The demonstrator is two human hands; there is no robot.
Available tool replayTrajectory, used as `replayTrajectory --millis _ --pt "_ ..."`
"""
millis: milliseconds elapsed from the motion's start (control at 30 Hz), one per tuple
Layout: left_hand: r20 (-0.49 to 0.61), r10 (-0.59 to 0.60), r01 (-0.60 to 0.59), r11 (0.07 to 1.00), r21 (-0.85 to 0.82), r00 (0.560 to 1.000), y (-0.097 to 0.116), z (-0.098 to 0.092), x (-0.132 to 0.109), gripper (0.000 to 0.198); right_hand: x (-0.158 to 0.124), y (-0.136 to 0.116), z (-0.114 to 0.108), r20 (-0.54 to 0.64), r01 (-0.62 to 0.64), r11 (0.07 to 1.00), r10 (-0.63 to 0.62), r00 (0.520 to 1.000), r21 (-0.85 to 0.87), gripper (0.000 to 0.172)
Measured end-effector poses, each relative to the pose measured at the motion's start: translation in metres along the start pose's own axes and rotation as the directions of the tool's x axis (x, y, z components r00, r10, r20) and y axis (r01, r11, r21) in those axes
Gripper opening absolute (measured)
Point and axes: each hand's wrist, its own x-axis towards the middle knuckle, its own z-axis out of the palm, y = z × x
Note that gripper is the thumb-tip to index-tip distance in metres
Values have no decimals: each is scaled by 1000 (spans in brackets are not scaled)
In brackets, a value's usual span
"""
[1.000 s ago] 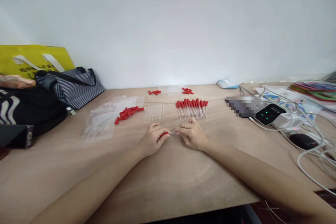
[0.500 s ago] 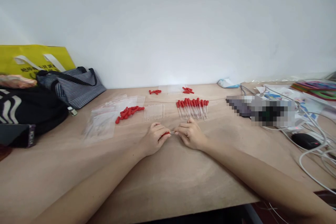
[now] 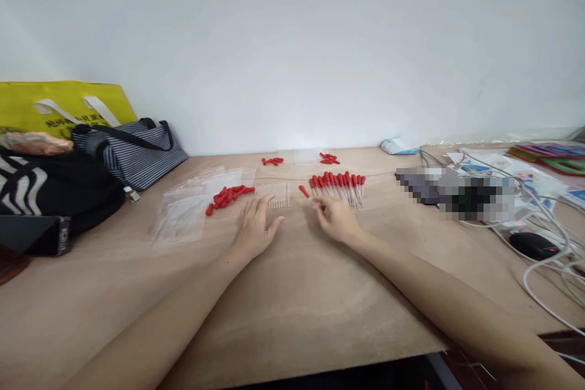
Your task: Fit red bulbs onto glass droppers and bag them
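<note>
My left hand [image 3: 255,226] lies flat on the wooden table [image 3: 297,311] with its fingers stretched out, the tips touching a small row of clear glass tubes [image 3: 274,194]. My right hand [image 3: 334,217] is curled in a pinch on the clear stem of a dropper [image 3: 304,191], whose red bulb points away at the left end of a row of finished red-capped droppers [image 3: 337,186]. To the left of the tubes lies a heap of loose red rubber bulbs [image 3: 228,195].
Clear plastic bags [image 3: 183,213] lie at the left. Farther left stand a striped bag [image 3: 132,149], a black bag [image 3: 55,192] and a yellow bag [image 3: 64,106]. More red bulbs [image 3: 272,161] sit by the wall. Devices, a mouse [image 3: 534,245] and white cables [image 3: 543,268] crowd the right.
Both hands have parted and moved away from me. The left let go of the red bulb and opened toward the clear tubes. The right carried the assembled dropper up to the row.
</note>
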Motion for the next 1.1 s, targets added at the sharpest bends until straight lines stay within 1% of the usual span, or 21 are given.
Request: replayTrajectory --millis 67,133,233,367,433,500,600,733,867,1000,1100 --pt "-9 -124 124 991 46 992 -8 1 1 40 15 1 5 -38 -177 984 177 984 4 26" --pt "-8 -230 230 970 83 973 -14 1 3 37 31 0 11 -38 -280 959 278 960 -52 26" --pt "-31 -326 327 935 134 945 -19 -2 6 33 51 -5 22 -8 -342 925 346 938 -166 24" --pt "-86 -393 402 886 231 915 -31 -11 11 27 65 -7 35 11 -343 904 357 934 -256 23" --pt "-155 -394 423 859 289 906 -41 -15 15 24 67 -6 38 25 -328 904 348 937 -275 23" --pt "-225 -370 429 839 336 901 -52 -18 17 23 67 -5 38 38 -314 907 337 941 -279 22" --pt "-274 -341 427 822 376 899 -66 -18 20 23 66 -8 36 40 -300 913 323 945 -277 23" --pt "-283 -310 407 815 412 907 -74 -14 21 20 70 -23 38 63 -308 915 335 940 -262 27" --pt "-253 -276 366 811 457 927 -76 -10 23 17 78 -38 45 106 -367 895 403 909 -253 33" --pt "-249 -254 346 809 475 935 -81 -8 25 16 88 -43 52 158 -431 864 478 864 -260 29" --pt "-256 -211 315 815 487 943 -85 -7 26 14 93 -44 56 197 -442 858 496 845 -262 26"
